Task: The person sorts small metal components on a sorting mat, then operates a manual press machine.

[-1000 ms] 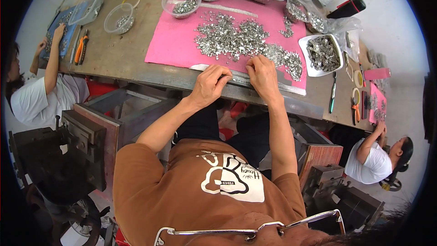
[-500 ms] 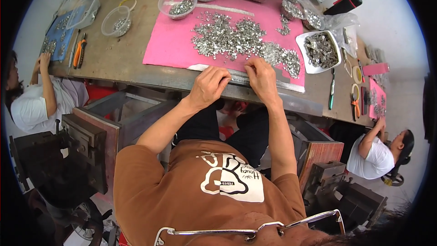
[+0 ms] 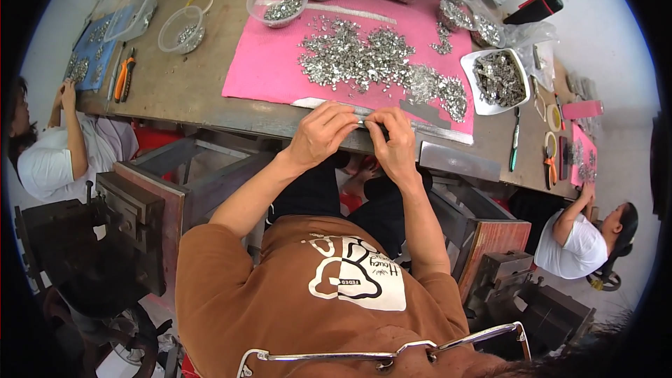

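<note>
My left hand (image 3: 320,133) and my right hand (image 3: 393,145) almost meet over the front edge of the bench, both with fingers pinched. A tiny light spot shows between their fingertips, too small to name. Just beyond the hands, a spread heap of small silvery metal pieces (image 3: 357,56) lies on a pink mat (image 3: 262,63). Another cluster of the pieces (image 3: 451,94) sits at the mat's right side, beside a flat grey strip (image 3: 425,115).
Clear plastic tubs (image 3: 276,3) of metal pieces stand along the back. At right is a white square bowl (image 3: 494,81) of darker pieces, near a green-handled tool (image 3: 515,141). Orange-handled pliers (image 3: 124,78) lie left. Two people (image 3: 52,150) work at either side.
My right hand has moved left and slightly nearer to me, from the edge of the metal pieces to my left fingertips. The left hand has hardly moved.
</note>
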`<state>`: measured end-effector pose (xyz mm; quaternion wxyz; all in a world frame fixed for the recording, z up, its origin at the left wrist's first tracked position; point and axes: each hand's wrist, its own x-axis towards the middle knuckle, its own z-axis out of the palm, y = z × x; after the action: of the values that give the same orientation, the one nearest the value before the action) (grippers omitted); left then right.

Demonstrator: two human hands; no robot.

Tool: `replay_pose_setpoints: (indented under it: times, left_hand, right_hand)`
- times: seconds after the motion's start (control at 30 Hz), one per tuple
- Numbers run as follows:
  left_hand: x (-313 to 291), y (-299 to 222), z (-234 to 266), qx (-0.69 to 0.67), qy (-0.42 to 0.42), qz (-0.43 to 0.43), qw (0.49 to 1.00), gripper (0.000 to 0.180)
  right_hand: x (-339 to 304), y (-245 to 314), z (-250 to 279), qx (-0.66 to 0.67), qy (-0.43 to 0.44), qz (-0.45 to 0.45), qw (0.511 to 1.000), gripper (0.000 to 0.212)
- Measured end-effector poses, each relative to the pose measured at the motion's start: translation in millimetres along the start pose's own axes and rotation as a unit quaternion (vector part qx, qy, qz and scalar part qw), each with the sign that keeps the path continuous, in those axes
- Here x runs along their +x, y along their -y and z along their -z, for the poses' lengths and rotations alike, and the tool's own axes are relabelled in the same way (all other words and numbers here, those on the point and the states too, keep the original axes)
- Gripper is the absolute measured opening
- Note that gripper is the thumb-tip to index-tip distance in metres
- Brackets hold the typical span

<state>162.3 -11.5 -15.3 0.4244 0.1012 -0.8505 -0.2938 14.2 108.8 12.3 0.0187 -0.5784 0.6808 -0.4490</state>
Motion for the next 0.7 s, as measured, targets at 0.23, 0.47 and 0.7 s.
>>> replay_pose_setpoints:
  times: [0.23, 0.47, 0.7]
  left_hand:
    - [11, 3, 9, 0.068, -0.02, 0.036, 0.997, 0.008]
    - [37, 16, 8, 0.206, 0.043, 0.086, 0.974, 0.012]
    - [43, 28, 8, 0.145, 0.077, 0.064, 0.984, 0.009]
  right_hand:
    - [-3, 5, -1, -0.073, -0.019, 0.036, 0.997, 0.013]
    - [-1, 9, -2, -0.157, -0.004, 0.128, 0.979, 0.018]
    - [19, -7, 18, -0.056, 0.105, 0.075, 0.99, 0.018]
